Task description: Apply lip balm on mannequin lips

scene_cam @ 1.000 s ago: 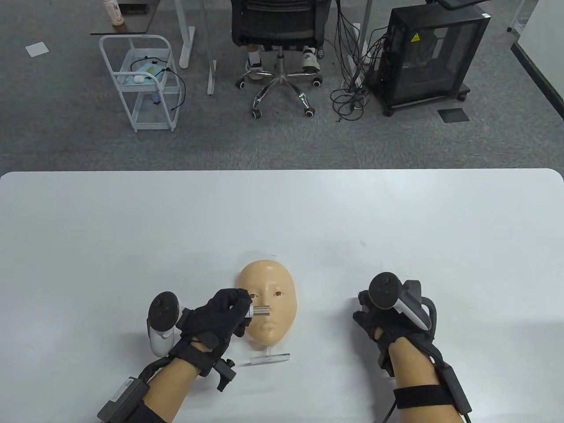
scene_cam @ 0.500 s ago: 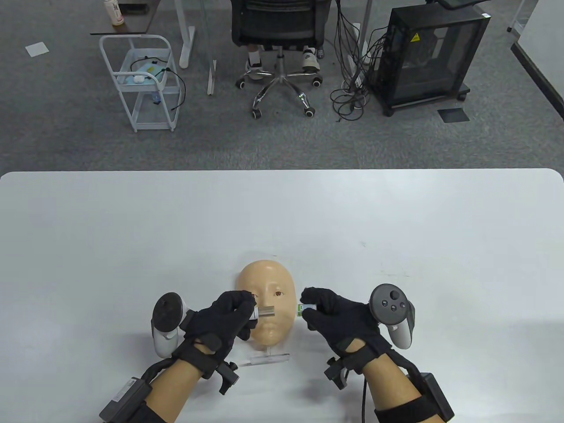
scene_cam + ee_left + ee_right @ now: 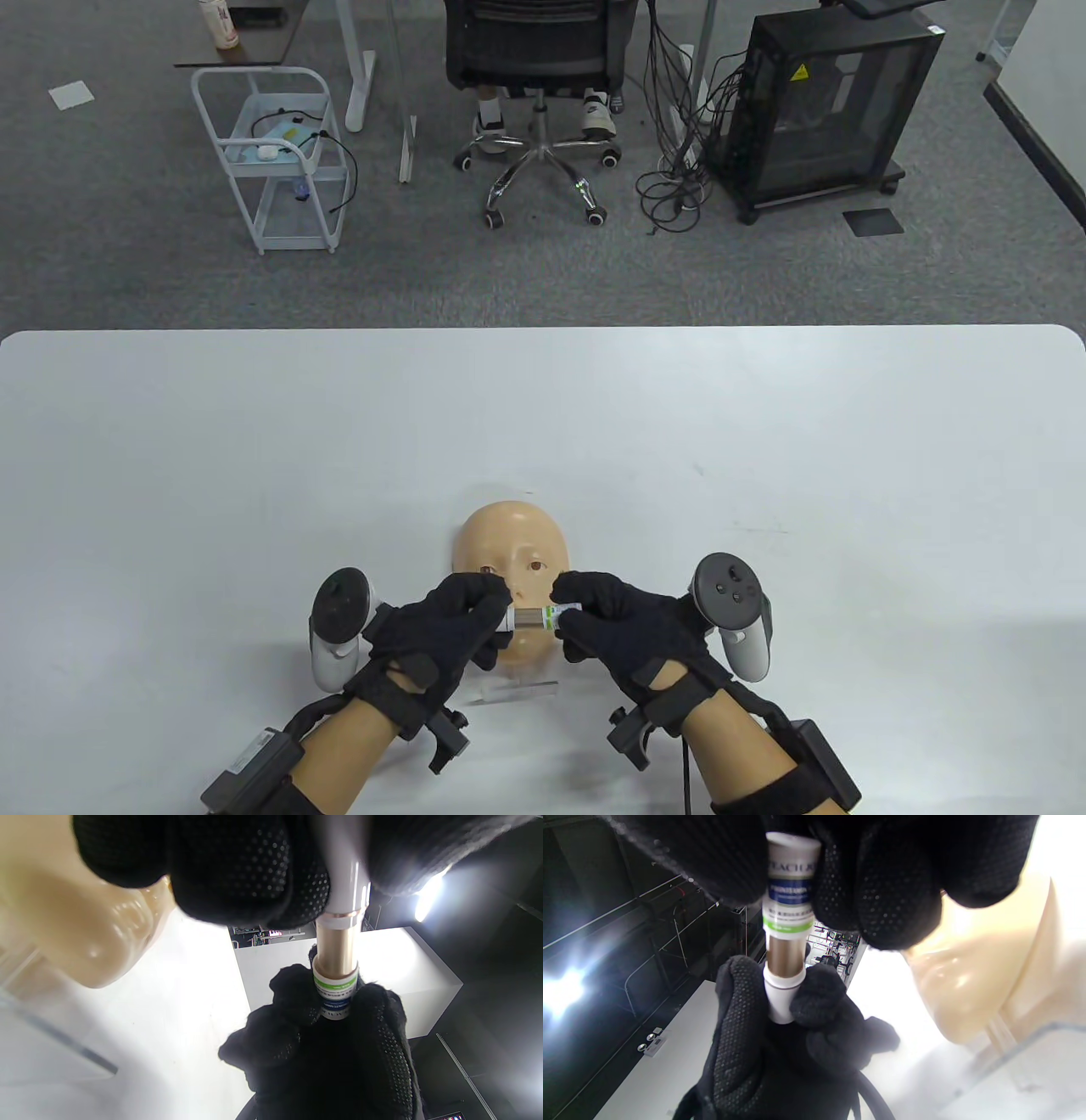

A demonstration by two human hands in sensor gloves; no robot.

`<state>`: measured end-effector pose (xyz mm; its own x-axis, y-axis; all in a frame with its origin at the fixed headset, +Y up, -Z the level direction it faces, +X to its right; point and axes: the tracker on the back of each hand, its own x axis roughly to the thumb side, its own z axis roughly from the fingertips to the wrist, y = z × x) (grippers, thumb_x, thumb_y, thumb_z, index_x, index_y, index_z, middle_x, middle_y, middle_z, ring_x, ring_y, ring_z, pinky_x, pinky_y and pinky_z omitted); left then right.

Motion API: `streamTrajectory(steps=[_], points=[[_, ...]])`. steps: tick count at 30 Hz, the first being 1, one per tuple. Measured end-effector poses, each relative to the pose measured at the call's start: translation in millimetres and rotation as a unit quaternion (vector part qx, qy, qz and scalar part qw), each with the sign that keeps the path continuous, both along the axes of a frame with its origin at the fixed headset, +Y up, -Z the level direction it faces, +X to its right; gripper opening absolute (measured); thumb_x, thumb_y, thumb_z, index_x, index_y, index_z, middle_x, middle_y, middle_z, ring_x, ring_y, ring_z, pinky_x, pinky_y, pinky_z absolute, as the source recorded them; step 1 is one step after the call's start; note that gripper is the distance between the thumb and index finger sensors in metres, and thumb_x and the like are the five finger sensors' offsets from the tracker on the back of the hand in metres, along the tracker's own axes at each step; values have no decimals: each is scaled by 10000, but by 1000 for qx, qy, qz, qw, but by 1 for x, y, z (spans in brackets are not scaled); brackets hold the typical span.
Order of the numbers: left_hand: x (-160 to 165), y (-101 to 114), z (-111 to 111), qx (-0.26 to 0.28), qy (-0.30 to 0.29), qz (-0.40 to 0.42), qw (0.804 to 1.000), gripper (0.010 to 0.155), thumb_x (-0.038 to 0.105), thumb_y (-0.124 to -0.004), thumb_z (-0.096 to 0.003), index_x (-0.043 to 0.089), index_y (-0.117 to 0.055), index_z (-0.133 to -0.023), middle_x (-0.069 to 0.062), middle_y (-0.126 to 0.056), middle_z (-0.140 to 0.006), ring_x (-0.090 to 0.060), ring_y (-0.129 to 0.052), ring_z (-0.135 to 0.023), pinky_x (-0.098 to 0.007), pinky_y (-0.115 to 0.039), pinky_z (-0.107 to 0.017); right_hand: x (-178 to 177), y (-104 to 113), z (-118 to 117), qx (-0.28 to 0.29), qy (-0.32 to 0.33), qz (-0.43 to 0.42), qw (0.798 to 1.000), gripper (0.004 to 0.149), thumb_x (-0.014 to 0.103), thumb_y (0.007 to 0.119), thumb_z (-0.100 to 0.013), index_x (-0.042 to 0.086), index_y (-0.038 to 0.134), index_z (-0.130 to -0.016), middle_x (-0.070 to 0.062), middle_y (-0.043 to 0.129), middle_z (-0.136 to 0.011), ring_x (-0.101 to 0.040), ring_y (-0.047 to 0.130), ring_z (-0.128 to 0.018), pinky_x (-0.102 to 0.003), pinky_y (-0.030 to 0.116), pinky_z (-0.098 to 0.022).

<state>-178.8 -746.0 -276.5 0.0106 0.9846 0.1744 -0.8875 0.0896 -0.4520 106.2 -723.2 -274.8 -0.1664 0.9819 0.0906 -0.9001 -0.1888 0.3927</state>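
Note:
A beige mannequin face (image 3: pixel 509 533) stands on a clear stand (image 3: pixel 519 690) near the table's front edge. My left hand (image 3: pixel 499 609) pinches the white base of the lip balm tube (image 3: pixel 528 618), whose metallic middle shows between the hands. My right hand (image 3: pixel 568 613) pinches the green-labelled cap (image 3: pixel 567 609), which sits over the tube's end. Both hands hold the tube level in front of the mouth, which is hidden. In the left wrist view the cap (image 3: pixel 335 995) meets the gold barrel (image 3: pixel 337 950). The right wrist view shows the cap (image 3: pixel 790 887) and the barrel (image 3: pixel 782 959).
The white table (image 3: pixel 254 441) stretches wide on both sides and behind the face. Beyond its far edge on the floor are an office chair (image 3: pixel 536 76), a white cart (image 3: pixel 271 161) and a black cabinet (image 3: pixel 827 110).
My right hand came in from the right side of the table with the cap and brought it onto the tube's end. My left hand lowered the tube slightly, from nose level to the mouth.

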Motion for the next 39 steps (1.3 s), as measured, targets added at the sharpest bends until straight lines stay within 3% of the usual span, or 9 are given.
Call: streamTrajectory(steps=[10, 21, 23, 28, 30, 33, 35, 37, 39], points=[[6, -1, 2, 3, -1, -5, 1000, 540, 516, -786, -576, 120, -701, -933, -113, -1008, -671, -223, -1031, -286, -523, -852, -395, -19, -1, 8, 27, 0, -4, 1000, 565, 428, 925, -492, 137, 765, -949, -104, 983, -810, -300, 1064, -545, -479, 890, -459], [8, -5, 2, -12, 6, 1, 1000, 573, 519, -824, -558, 120, -679, -943, -110, -1014, -667, -219, -1038, -278, -517, -865, -392, -24, 1, 12, 60, -23, 17, 998, 536, 413, 941, -477, 151, 800, -923, -95, 1010, -789, -281, 1093, -521, -451, 925, -449], [7, -1, 2, 4, 0, -7, 1000, 578, 528, -823, -572, 123, -668, -955, -103, -997, -693, -268, -1031, -341, -545, -824, -433, -23, 4, 11, 69, -20, 13, 997, 537, 419, 936, -483, 160, 794, -931, -94, 998, -790, -286, 1072, -527, -461, 902, -458], [-13, 20, 1, 115, 33, -98, 988, 607, 573, -786, -592, 140, -656, -996, -188, -832, -937, -425, -938, -699, -636, -711, -558, 3, 19, 7, 104, -60, 24, 993, 526, 434, 927, -493, 172, 795, -929, -96, 986, -759, -285, 1037, -513, -481, 868, -468], [-25, 29, -1, 160, 70, -149, 973, 620, 576, -790, -590, 142, -647, -1009, -202, -784, -989, -469, -882, -787, -655, -679, -580, 21, 26, 5, 118, -86, 56, 988, 520, 441, 931, -494, 177, 804, -923, -99, 983, -735, -288, 1015, -506, -501, 844, -473], [-39, 37, -4, 214, 117, -271, 931, 674, 603, -793, -583, 154, -602, -1048, -219, -701, -1059, -539, -770, -903, -688, -622, -616, 45, 37, 3, 165, -127, 165, 964, 512, 466, 937, -492, 180, 830, -903, -93, 998, -661, -269, 1003, -452, -508, 834, -461], [-47, 39, -7, 235, 141, -371, 887, 732, 646, -783, -579, 177, -539, -1086, -218, -599, -1124, -583, -629, -996, -730, -520, -656, 58, 42, 1, 172, -152, 264, 937, 509, 481, 940, -490, 188, 840, -894, -81, 1004, -628, -257, 998, -429, -509, 832, -464], [-52, 38, -11, 232, 151, -434, 857, 790, 689, -773, -571, 201, -476, -1116, -210, -501, -1172, -606, -487, -1050, -759, -424, -671, 66, 42, -2, 156, -168, 315, 921, 506, 479, 949, -485, 184, 853, -885, -87, 1005, -608, -262, 993, -416, -516, 827, -464], [-57, 35, -15, 212, 148, -467, 845, 825, 710, -767, -571, 214, -426, -1134, -202, -421, -1196, -605, -384, -1074, -770, -356, -675, 70, 40, -5, 143, -174, 355, 907, 505, 479, 950, -485, 181, 857, -881, -90, 1006, -596, -263, 991, -406, -520, 825, -462]])
